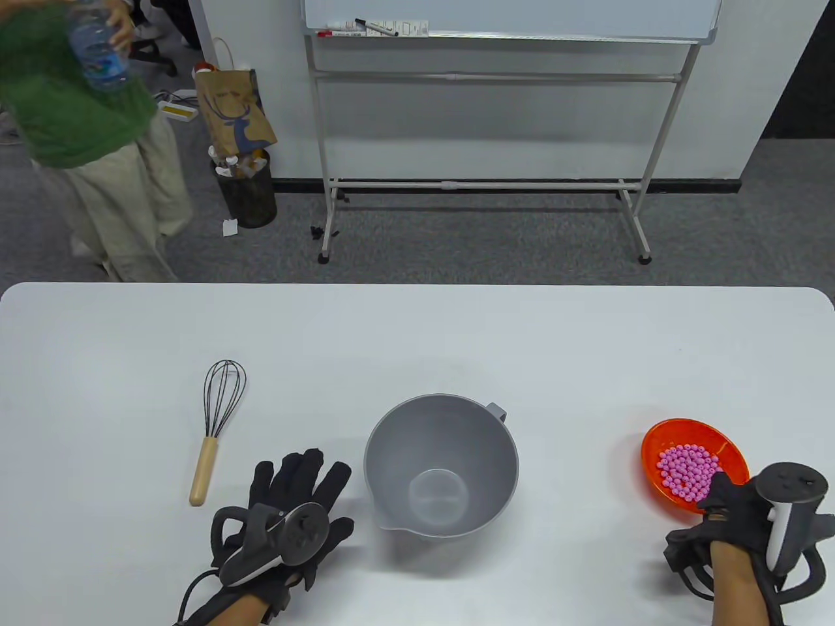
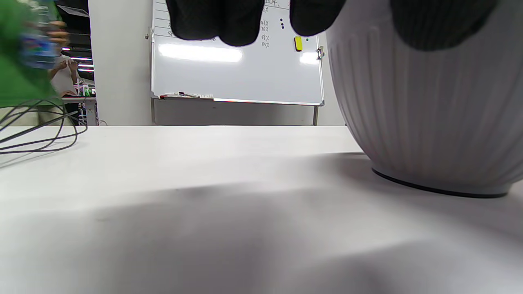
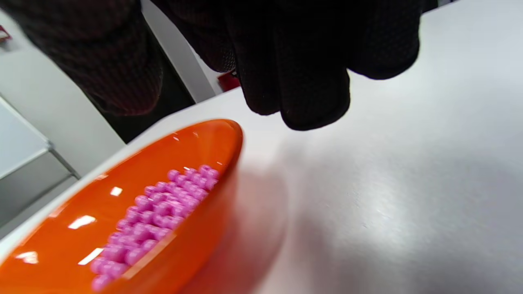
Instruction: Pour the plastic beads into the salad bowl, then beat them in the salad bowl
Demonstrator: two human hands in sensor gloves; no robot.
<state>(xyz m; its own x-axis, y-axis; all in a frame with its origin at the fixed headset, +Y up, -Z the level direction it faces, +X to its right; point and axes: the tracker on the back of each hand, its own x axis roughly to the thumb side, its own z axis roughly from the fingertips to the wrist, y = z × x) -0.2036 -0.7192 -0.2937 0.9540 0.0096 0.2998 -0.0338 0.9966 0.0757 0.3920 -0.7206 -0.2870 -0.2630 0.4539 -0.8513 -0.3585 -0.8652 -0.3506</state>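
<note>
Pink beads in orange dish, rim clasped by right grip; left grip flat, released.

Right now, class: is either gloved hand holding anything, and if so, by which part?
The right hand appears to grip the orange dish of beads at its near rim. The left hand lies flat, holding nothing.

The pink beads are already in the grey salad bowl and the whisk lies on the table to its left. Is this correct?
Not quite. The table view shows the grey salad bowl empty; the pink beads are in the orange dish. The whisk does lie left of the bowl.
</note>
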